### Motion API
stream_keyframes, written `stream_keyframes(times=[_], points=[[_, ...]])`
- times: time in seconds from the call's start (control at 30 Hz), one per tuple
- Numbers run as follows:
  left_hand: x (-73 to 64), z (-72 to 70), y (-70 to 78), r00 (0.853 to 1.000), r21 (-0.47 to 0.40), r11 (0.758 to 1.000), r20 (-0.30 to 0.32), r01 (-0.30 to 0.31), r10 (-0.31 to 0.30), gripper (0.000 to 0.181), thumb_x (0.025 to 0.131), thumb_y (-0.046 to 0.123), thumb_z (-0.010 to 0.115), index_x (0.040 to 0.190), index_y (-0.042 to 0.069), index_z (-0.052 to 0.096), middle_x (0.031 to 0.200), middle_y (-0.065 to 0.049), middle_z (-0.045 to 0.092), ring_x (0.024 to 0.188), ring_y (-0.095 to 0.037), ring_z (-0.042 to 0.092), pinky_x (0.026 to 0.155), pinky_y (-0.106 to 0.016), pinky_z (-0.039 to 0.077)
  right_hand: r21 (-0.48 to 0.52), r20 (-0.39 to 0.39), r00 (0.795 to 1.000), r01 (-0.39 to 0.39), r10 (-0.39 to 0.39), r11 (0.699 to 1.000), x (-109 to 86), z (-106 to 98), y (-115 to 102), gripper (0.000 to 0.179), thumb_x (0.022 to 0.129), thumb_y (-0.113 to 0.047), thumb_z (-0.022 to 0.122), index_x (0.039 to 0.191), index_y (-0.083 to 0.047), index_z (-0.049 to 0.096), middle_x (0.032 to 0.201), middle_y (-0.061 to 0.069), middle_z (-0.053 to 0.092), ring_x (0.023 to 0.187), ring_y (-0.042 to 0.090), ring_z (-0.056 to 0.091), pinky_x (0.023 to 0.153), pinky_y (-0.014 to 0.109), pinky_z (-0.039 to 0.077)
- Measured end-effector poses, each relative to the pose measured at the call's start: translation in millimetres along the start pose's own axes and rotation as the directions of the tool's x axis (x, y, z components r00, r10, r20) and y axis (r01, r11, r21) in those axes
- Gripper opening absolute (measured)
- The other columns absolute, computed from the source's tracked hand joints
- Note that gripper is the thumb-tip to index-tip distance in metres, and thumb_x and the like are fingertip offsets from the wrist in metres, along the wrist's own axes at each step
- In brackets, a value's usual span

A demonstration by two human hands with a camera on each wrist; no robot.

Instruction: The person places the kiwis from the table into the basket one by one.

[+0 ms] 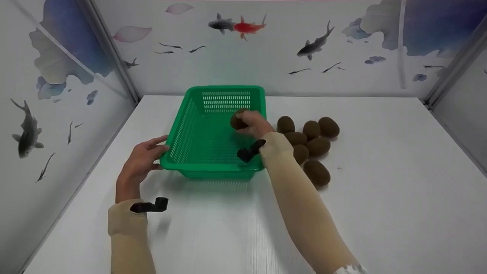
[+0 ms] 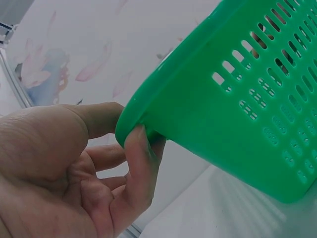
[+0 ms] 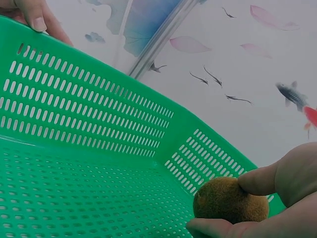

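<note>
A green plastic basket (image 1: 213, 167) with slotted walls stands on the white table. My left hand (image 1: 141, 161) pinches its rim at the near left corner; the left wrist view shows thumb and fingers on either side of the basket's rim (image 2: 148, 94). Over the right part of the basket, my right hand (image 1: 255, 123) grips a brown fuzzy kiwifruit (image 3: 230, 201) between thumb and fingers. Inside the basket no other fruit shows. Just right of it, several more kiwifruits (image 1: 319, 146) lie in a loose group, some partly behind my right forearm.
The white table (image 1: 388, 198) meets a printed back wall (image 1: 274, 53) with fish and petals. A side wall (image 1: 57, 125) rises at the left. One kiwifruit (image 1: 317, 173) lies nearest the front, close beside my right forearm.
</note>
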State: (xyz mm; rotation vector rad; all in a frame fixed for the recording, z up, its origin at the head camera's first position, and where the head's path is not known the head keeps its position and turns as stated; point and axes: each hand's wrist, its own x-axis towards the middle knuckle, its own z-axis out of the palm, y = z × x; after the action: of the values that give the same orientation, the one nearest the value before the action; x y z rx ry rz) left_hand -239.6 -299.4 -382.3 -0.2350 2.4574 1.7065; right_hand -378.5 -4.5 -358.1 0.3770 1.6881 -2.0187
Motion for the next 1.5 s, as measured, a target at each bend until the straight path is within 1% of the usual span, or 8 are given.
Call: stream_keyframes(times=[0.17,0.3,0.4,0.57,0.83,1.17,1.33,1.5], points=[[-1.8,0.1,-0.3,1.000,0.001,1.000,0.003,-0.002,0.002,0.056,0.106,0.029,0.049,0.158,0.015,0.033,0.149,-0.018,0.051,0.101,-0.010,0.064,0.083,-0.027,0.056,-0.045,-0.006,1.000,0.000,0.000,0.999,-1.9,-0.9,0.4,0.049,0.103,-0.006,0.050,0.150,0.000,0.036,0.156,0.017,0.037,0.144,0.029,0.039,0.112,0.041,0.044],[-4.3,-1.3,0.1,1.000,0.006,1.000,0.003,-0.015,0.015,0.057,0.105,0.030,0.050,0.158,0.014,0.033,0.148,-0.019,0.052,0.098,-0.008,0.065,0.082,-0.026,0.056,-0.176,0.000,1.000,-0.002,0.002,0.984,-5.8,-1.4,-0.2,0.051,0.104,-0.012,0.053,0.152,-0.004,0.038,0.160,0.017,0.035,0.146,0.030,0.038,0.112,0.039,0.044],[-5.1,-2.2,1.0,1.000,0.008,1.000,0.004,-0.026,0.026,0.058,0.105,0.031,0.050,0.157,0.013,0.033,0.148,-0.020,0.052,0.097,-0.007,0.066,0.081,-0.026,0.057,-0.214,0.014,1.000,0.006,-0.003,0.977,-9.0,-1.0,-2.1,0.051,0.104,-0.017,0.055,0.151,-0.007,0.041,0.160,0.016,0.035,0.146,0.029,0.039,0.112,0.038,0.044],[-5.3,-4.2,2.6,1.000,0.009,1.000,0.002,-0.009,0.009,0.057,0.106,0.031,0.049,0.158,0.015,0.032,0.149,-0.019,0.051,0.097,-0.005,0.066,0.082,-0.026,0.056,-0.121,0.068,0.997,0.031,-0.023,0.992,-17.7,1.7,-7.8,0.057,0.103,-0.017,0.056,0.155,-0.009,0.035,0.160,0.018,0.034,0.147,0.031,0.039,0.114,0.038,0.043],[-4.5,-5.7,2.6,1.000,0.007,1.000,0.003,0.014,-0.014,0.057,0.106,0.030,0.049,0.158,0.016,0.031,0.151,-0.019,0.049,0.100,-0.006,0.064,0.082,-0.025,0.056,-0.095,0.142,0.984,0.123,-0.109,0.988,-43.3,-2.4,-17.5,0.055,0.103,-0.018,0.054,0.154,-0.006,0.037,0.158,0.016,0.038,0.142,0.030,0.046,0.107,0.036,0.049],[-3.1,-3.9,2.1,1.000,0.008,1.000,0.015,0.014,-0.014,0.058,0.106,0.033,0.049,0.159,0.018,0.030,0.151,-0.018,0.049,0.099,-0.005,0.064,0.083,-0.025,0.055,-0.204,0.221,0.951,0.260,-0.215,0.944,-67.9,-22.7,-20.2,0.050,0.106,-0.025,0.049,0.152,-0.008,0.040,0.155,0.012,0.044,0.140,0.024,0.050,0.112,0.036,0.044],[-1.9,-1.1,1.7,1.000,0.009,1.000,0.017,0.011,-0.011,0.058,0.106,0.033,0.049,0.159,0.018,0.031,0.151,-0.018,0.049,0.099,-0.005,0.064,0.083,-0.025,0.055,-0.266,0.209,0.953,0.270,-0.219,0.925,-82.4,-32.7,-25.1,0.048,0.107,-0.027,0.049,0.152,-0.011,0.041,0.151,0.007,0.048,0.138,0.021,0.051,0.112,0.035,0.045],[-1.2,0.9,0.6,1.000,0.004,1.000,0.022,-0.010,0.010,0.059,0.106,0.033,0.050,0.159,0.016,0.031,0.150,-0.018,0.050,0.097,-0.003,0.065,0.083,-0.025,0.055,-0.322,0.208,0.940,0.327,-0.270,0.888,-97.0,-43.8,-27.1,0.046,0.106,-0.025,0.050,0.150,-0.010,0.044,0.148,0.008,0.052,0.135,0.020,0.053,0.110,0.035,0.046]])
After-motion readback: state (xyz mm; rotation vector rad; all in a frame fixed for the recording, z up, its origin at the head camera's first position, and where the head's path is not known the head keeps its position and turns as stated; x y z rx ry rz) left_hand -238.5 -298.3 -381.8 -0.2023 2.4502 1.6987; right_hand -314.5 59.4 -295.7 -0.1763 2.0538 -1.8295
